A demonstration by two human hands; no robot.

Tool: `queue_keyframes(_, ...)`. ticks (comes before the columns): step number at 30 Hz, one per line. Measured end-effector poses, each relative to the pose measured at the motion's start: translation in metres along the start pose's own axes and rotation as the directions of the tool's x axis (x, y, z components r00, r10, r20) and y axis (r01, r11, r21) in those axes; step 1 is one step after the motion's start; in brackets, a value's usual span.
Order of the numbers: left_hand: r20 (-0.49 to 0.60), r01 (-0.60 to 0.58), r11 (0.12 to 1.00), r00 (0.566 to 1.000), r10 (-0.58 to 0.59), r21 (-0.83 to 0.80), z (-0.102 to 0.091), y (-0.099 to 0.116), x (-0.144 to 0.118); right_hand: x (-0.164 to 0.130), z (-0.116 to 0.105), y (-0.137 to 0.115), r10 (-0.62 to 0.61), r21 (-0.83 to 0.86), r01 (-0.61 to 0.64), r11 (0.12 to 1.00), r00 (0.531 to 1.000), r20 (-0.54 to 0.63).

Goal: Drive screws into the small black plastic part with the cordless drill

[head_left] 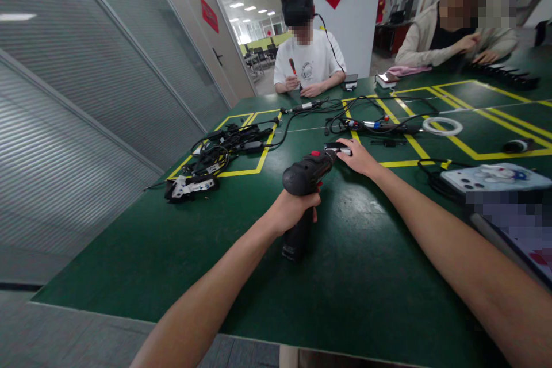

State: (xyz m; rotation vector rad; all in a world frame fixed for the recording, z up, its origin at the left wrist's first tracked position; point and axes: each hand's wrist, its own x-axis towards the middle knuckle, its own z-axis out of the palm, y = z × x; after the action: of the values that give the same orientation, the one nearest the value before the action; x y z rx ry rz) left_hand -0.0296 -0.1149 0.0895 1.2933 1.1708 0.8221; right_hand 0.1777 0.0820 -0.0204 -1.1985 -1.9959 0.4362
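A black cordless drill (307,175) with a red switch on top is gripped by its handle in my left hand (290,211). Its chuck points forward and right, over the green table (241,276). My right hand (359,158) has its fingers closed on a small black-and-silver block (344,150), whose exact kind I cannot make out. The drill's front end is right at the left side of that block; whether they touch is not clear. My right palm hides part of the block.
Tangled black cables (228,146) lie at the left. A pen-shaped electric tool (371,125) and a white ring of tubing (443,126) sit beyond my right hand. A phone (495,177) rests at right. Across the table, a person wearing a headset (308,63) holds a screwdriver (292,66).
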Motion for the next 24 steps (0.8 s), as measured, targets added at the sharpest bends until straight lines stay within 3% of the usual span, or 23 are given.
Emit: queue_keyframes(24, 0.003, -0.005, 1.0, 1.0, 0.005, 0.031, -0.0004, -0.0007, 0.0, 0.0012, 0.0018, 0.0032, -0.023, 0.008, 0.023, 1.0, 1.0, -0.021)
